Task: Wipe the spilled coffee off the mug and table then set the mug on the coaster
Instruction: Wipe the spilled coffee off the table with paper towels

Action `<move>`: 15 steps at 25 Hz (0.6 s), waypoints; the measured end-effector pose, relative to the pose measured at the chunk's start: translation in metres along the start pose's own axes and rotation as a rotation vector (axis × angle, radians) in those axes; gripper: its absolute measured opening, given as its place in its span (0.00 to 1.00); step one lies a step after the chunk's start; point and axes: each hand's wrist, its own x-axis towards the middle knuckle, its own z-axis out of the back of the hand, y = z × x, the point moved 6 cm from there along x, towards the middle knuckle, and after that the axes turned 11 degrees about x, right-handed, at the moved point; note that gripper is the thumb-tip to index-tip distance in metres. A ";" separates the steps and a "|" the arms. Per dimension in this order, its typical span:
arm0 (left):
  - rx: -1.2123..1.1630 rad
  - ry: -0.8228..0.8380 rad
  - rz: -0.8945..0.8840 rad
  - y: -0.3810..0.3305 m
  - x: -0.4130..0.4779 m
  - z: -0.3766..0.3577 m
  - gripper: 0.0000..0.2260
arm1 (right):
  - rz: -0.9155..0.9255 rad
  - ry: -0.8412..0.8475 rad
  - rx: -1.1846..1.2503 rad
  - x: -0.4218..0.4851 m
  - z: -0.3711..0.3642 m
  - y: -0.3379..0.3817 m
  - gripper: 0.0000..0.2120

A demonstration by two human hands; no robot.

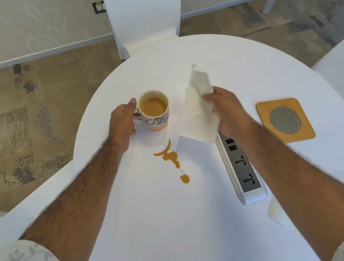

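Mug [156, 120] — holding coffee [154, 106] — gripped by curled left hand [122, 124]; right hand [228, 110] pinches napkin [197, 115].

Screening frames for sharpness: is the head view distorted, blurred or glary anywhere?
Head view: wide-angle distortion bows the table rim and chair; spilled coffee and mug look sharp; lighting soft, faint shadows by mug and paper towel; table bright, no hard glare.

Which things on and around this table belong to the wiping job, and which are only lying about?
For the job: mug, gripped by the left hand; paper towel, held in the right hand; coffee spill; coaster; table.
Lying about: socket strip; loose tissue by the right forearm; white chair; wall socket.
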 end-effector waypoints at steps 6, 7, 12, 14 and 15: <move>0.216 -0.322 -0.347 -0.042 -0.096 0.020 0.11 | -0.261 0.239 0.593 -0.057 0.005 -0.023 0.24; 0.125 -0.091 -0.296 -0.042 -0.115 -0.002 0.13 | -0.263 0.229 0.557 -0.063 0.000 -0.029 0.22; 0.199 0.257 -0.088 -0.008 -0.161 -0.044 0.14 | -0.189 -0.008 0.347 -0.081 -0.011 -0.053 0.06; 0.363 0.205 -0.110 0.001 -0.151 -0.026 0.12 | -0.120 -0.138 0.214 -0.078 -0.001 -0.051 0.03; 0.429 0.209 -0.122 0.004 -0.145 -0.019 0.12 | -0.088 -0.176 0.148 -0.075 0.003 -0.049 0.05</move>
